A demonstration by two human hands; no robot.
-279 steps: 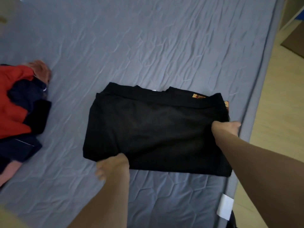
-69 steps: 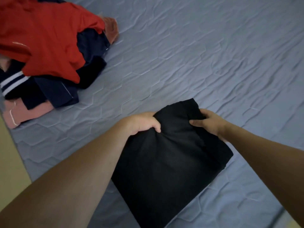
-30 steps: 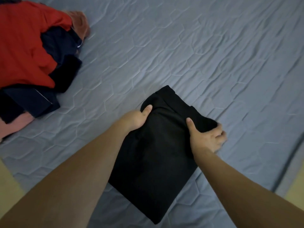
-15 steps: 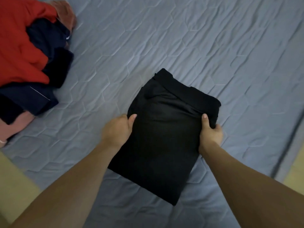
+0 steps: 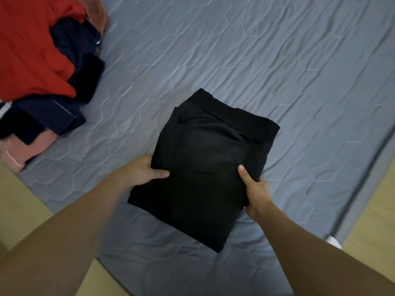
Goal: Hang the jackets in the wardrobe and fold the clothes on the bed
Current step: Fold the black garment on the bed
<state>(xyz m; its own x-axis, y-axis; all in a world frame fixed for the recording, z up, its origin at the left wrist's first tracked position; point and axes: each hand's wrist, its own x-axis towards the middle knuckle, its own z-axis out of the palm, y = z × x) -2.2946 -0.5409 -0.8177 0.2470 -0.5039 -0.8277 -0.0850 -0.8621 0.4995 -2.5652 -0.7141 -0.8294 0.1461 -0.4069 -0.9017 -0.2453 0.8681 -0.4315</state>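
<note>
Black garment (image 5: 205, 167) folded compact, mid-frame on bed (image 5: 277, 60); left hand (image 5: 143, 170) and right hand (image 5: 254, 189) grip its sides. Unfolded pile (image 5: 40, 67) upper left remains.

We record a wrinkled grey-blue quilted bed sheet (image 5: 235, 60) filling most of the frame, hexagon-stitched, under dim, soft light. We note pale yellowish wooden flooring (image 5: 372, 221) at lower right and again at lower left.
</note>
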